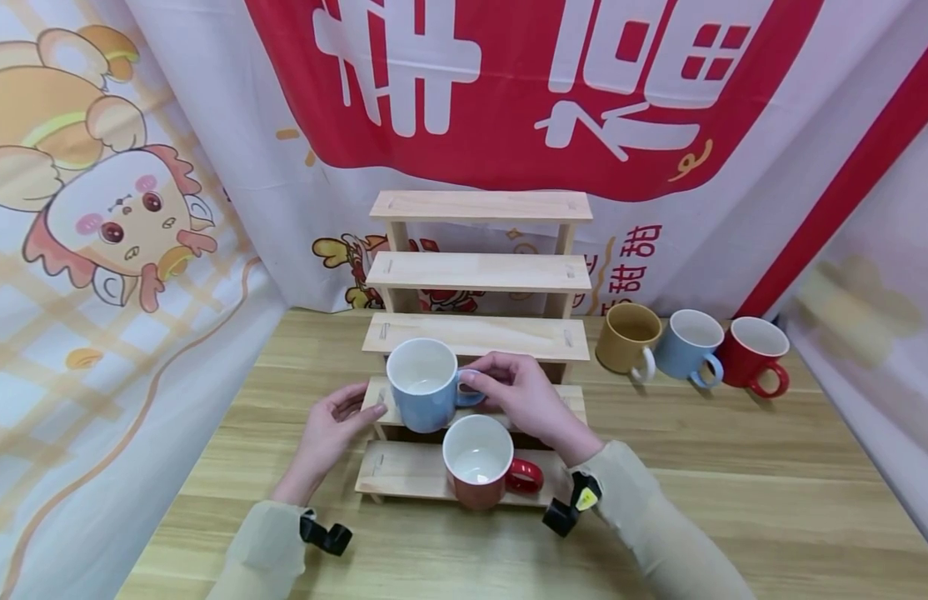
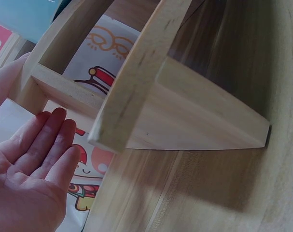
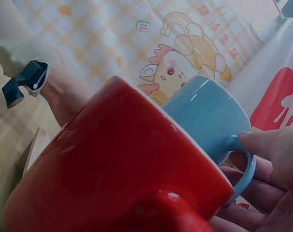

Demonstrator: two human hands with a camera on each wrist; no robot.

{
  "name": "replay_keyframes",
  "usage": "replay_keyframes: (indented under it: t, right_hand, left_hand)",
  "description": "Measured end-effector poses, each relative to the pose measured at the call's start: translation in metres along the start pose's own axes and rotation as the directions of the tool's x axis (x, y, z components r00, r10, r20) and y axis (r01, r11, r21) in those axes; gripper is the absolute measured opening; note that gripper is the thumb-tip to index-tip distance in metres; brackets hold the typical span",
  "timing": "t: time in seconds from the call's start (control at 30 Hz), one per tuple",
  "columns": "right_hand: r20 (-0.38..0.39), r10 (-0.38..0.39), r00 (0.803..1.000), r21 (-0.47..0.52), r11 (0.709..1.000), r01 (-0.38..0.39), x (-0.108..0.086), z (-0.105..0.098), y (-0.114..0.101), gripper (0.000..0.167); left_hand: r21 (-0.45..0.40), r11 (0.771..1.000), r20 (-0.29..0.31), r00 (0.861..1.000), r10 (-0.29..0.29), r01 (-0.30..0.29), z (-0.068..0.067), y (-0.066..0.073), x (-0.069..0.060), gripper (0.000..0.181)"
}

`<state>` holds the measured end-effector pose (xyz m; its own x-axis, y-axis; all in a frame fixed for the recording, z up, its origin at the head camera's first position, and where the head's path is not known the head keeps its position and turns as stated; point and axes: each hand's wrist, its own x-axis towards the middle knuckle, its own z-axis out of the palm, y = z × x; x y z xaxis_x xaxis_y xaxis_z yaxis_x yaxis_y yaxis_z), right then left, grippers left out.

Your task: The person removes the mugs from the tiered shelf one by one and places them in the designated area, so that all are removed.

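Note:
A blue mug with a white inside is at the second step from the bottom of a wooden rack. My right hand pinches its handle between thumb and fingers; the right wrist view shows the blue mug and that hand on the handle. My left hand, fingers relaxed, is at the left end of that step; in the left wrist view the hand has its fingertips by the rack's side. On the lowest step stands a red mug, its handle to the right.
To the right of the rack, a brown mug, another blue mug and another red mug stand in a row on the wooden table. Printed cloths hang behind and at the sides.

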<state>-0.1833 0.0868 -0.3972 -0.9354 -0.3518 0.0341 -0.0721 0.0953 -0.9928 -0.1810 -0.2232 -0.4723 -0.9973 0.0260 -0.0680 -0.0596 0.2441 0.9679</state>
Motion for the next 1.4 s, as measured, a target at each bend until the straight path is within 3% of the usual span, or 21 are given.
replay_keyframes:
  t: [0.17,0.4,1.0,1.4]
  right_hand:
    - [0.007,0.021,1.000,0.036,0.999,-0.022,0.001,-0.001,0.002,0.023]
    - [0.005,-0.005,1.000,0.061,0.998,0.005,0.001,-0.001,0.006,0.024]
    - [-0.057,-0.036,0.998,0.049,0.998,0.039,-0.005,0.003,0.007,0.019]
    - [-0.098,-0.134,0.986,0.079,0.987,0.142,-0.014,-0.006,-0.015,0.020]
  left_hand:
    - [-0.007,1.000,-0.005,1.000,-0.005,0.005,0.000,0.001,0.000,0.067]
    - [-0.011,1.000,-0.004,1.000,0.000,0.000,0.001,0.001,0.001,0.066]
    - [-0.012,1.000,0.005,1.000,0.005,-0.005,0.000,-0.001,0.001,0.066]
    - [-0.036,0.999,0.007,1.000,0.003,-0.003,0.000,-0.003,0.002,0.064]
